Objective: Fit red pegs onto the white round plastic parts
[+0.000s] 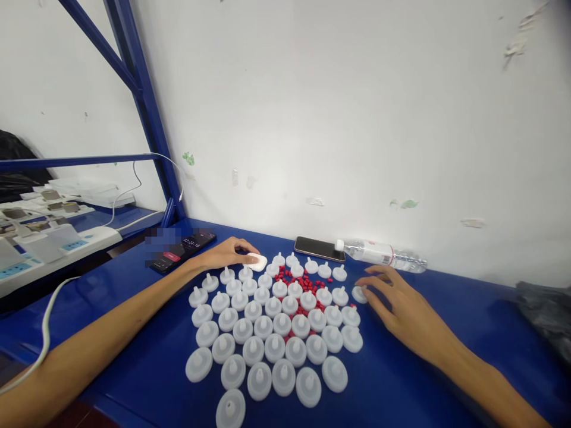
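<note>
Many round white caps with upright nozzles [253,351] stand in rough rows on the blue table [392,380]. Small red pieces [307,300] lie scattered among them. At the back left of the rows, my left hand [229,252] grips a smooth white rounded object [256,262] between thumb and fingers. On the right side, my right hand [388,291] has its fingers apart, with the fingertips at a single white cap [359,294] that sits a little away from the others; whether they grip it is unclear.
A phone with a lit timer [184,249] lies at left. Behind the caps are a dark phone [320,248] and a clear bottle on its side [383,254]. Power strips [66,244], a white cable [46,327] and a blue post [147,113] stand left; dark plastic [546,315] lies right.
</note>
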A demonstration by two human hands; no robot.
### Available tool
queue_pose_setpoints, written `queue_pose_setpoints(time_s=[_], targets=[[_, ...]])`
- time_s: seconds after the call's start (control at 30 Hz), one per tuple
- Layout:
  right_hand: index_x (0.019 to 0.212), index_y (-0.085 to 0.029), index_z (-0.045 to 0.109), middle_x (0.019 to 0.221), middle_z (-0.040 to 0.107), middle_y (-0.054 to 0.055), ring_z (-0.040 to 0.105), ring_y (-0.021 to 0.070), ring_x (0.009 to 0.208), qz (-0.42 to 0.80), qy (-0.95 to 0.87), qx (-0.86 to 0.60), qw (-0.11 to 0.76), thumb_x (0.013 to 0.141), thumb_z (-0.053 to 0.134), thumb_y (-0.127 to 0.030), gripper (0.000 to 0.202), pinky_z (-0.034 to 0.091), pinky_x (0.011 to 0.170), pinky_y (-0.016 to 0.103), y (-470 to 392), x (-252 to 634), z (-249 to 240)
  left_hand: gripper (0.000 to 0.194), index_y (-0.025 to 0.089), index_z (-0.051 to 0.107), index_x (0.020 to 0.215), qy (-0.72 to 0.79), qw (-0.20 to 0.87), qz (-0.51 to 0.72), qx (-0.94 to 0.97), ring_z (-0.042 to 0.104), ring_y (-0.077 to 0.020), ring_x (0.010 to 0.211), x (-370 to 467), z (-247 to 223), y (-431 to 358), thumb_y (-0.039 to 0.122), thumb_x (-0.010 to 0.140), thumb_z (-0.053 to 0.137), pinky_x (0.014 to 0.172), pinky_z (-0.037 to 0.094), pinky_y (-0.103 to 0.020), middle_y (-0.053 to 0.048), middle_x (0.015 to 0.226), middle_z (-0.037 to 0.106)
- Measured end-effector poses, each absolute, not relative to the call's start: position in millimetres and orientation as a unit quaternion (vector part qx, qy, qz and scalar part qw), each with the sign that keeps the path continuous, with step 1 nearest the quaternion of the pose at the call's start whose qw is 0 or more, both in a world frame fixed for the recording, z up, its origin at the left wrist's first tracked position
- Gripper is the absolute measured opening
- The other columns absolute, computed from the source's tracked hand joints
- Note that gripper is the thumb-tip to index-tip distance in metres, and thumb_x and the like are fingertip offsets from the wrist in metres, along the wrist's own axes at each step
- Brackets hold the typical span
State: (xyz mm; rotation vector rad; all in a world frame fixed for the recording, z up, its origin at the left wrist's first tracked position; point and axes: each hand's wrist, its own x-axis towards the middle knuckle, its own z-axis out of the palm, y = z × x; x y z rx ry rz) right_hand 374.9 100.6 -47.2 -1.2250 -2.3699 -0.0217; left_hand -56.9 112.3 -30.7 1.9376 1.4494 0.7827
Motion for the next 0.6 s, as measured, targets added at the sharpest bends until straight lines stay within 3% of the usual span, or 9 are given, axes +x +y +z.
queue_pose_setpoints(time_s=[0.3, 0.47, 0.6], targets=[[0.112, -0.028, 0.07, 0.135, 0.055, 0.01, 0.071, 0.0244, 0.098, -0.009, -0.863, -0.444, 0.24, 0.102, 0.039, -0.045, 0.036, 0.061, 0.084, 0.043, 100.0, 375.0, -47.3, 0.045, 0.018, 0.077, 0.096, 0.59, 0.256, 0.405, 0.65, 0.072, -0.0235, 0.076, -67.9, -44.5, 121.6, 0.051, 0.066, 0.082, 0.069, 0.056, -0.032, -0.006, 0.08, 0.078], [0.112, -0.03, 0.07, 0.135, 0.054, 0.008, 0.069, 0.0247, 0.103, -0.004, -0.863, -0.448, 0.233, 0.103, 0.039, -0.044, 0.036, 0.06, 0.086, 0.044, 100.9, 375.1, -47.7, 0.047, 0.017, 0.077, 0.098, 0.611, 0.192, 0.458, 0.617, 0.073, -0.0285, 0.09, -71.8, -47.7, 123.6, 0.05, 0.065, 0.081, 0.081, 0.057, -0.038, -0.01, 0.101, 0.079], [0.113, -0.03, 0.069, 0.135, 0.053, 0.009, 0.069, 0.0246, 0.103, -0.002, -0.865, -0.448, 0.226, 0.103, 0.038, -0.044, 0.036, 0.06, 0.086, 0.044, 100.0, 375.1, -46.1, 0.041, 0.017, 0.076, 0.097, 0.619, 0.142, 0.48, 0.605, 0.073, -0.0303, 0.098, -73.4, -50.1, 124.8, 0.047, 0.068, 0.078, 0.09, 0.056, -0.042, -0.011, 0.107, 0.079]])
